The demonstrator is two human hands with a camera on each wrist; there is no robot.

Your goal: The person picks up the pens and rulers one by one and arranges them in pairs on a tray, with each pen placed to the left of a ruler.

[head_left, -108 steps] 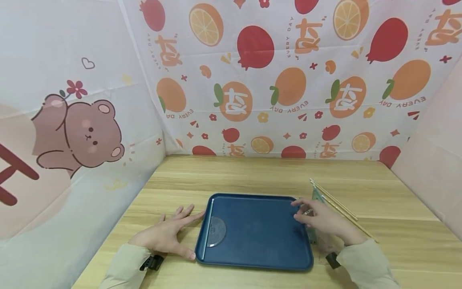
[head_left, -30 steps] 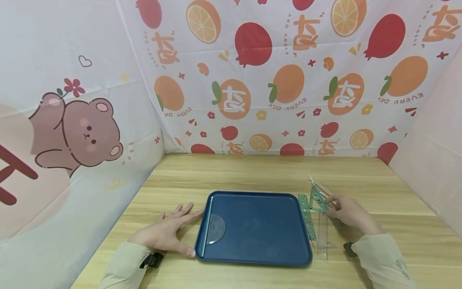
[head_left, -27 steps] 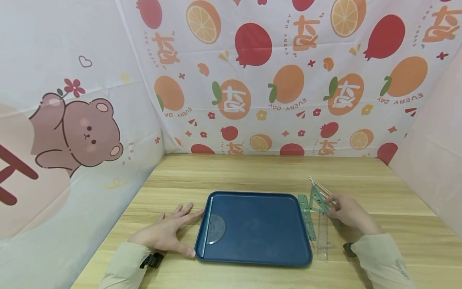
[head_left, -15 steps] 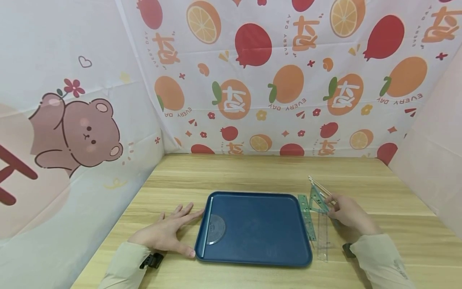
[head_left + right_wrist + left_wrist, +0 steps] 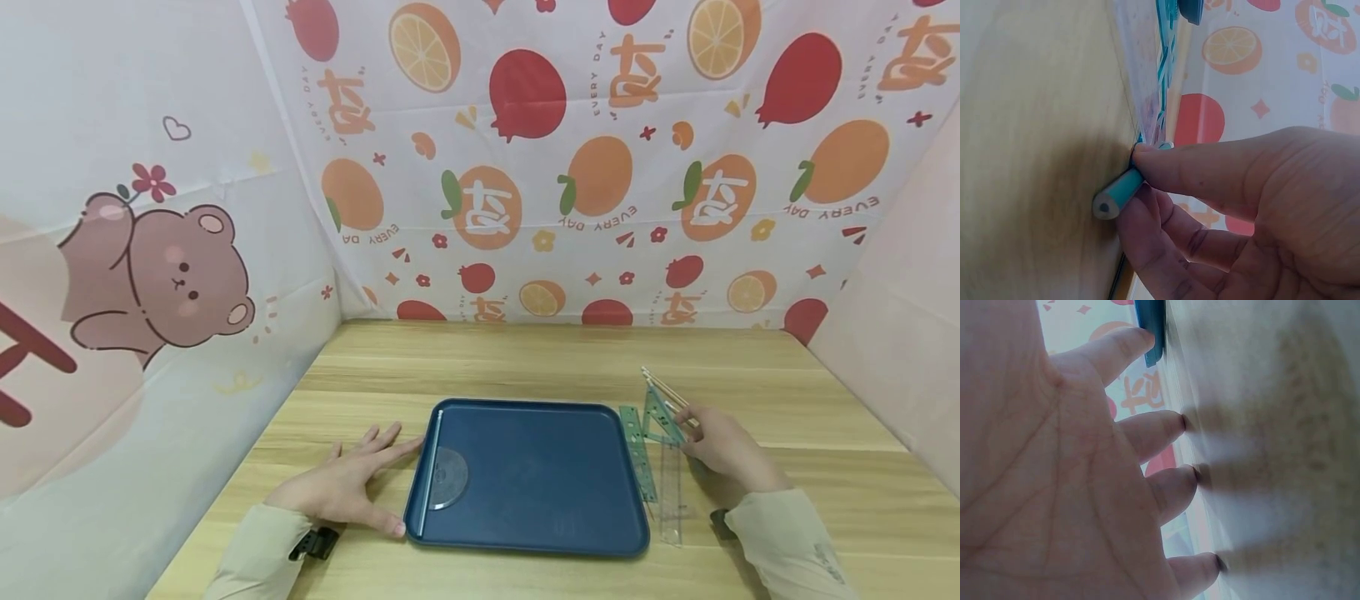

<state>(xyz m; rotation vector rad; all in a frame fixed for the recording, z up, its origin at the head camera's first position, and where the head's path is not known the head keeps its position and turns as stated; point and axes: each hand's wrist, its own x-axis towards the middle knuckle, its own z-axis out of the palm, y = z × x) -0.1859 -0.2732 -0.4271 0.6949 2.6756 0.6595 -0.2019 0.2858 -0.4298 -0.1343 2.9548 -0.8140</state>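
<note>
Left of the tray: left hand (image 5: 341, 492), palm down on the pale wood-grain surface (image 5: 495, 358), fingers and thumb spread wide, holding nothing; index fingertip and thumb tip touch the left side of the blue tray.
Tray position: between the two hands, flat; left side in contact with the left hand, right side apart from the right hand.
Tray condition: blue tray (image 5: 540, 475) is dark, rectangular, with rounded corners and a low raised rim.
Tray contents, left end: slim teal rod (image 5: 430, 473) lying lengthwise along the left rim; just right of it, a clear semicircular protractor (image 5: 452, 479), curved edge toward the tray's middle.
Right of the tray: green ruler (image 5: 638, 454) just beside the rim; next, a green set square (image 5: 662, 419) with a cut-out centre; nearer the person, a clear ruler (image 5: 671, 500), faint against the wood.
Beyond the set square: thin wooden rods (image 5: 667, 388), partly hidden by the right hand.
Far right: right hand (image 5: 727, 454), thumb and finger closed in a narrow pinch on a teal pencil (image 5: 1125, 187).
Pencil condition: teal barrel, pale wood end face, dark core at its centre; full length cannot be told.
</note>
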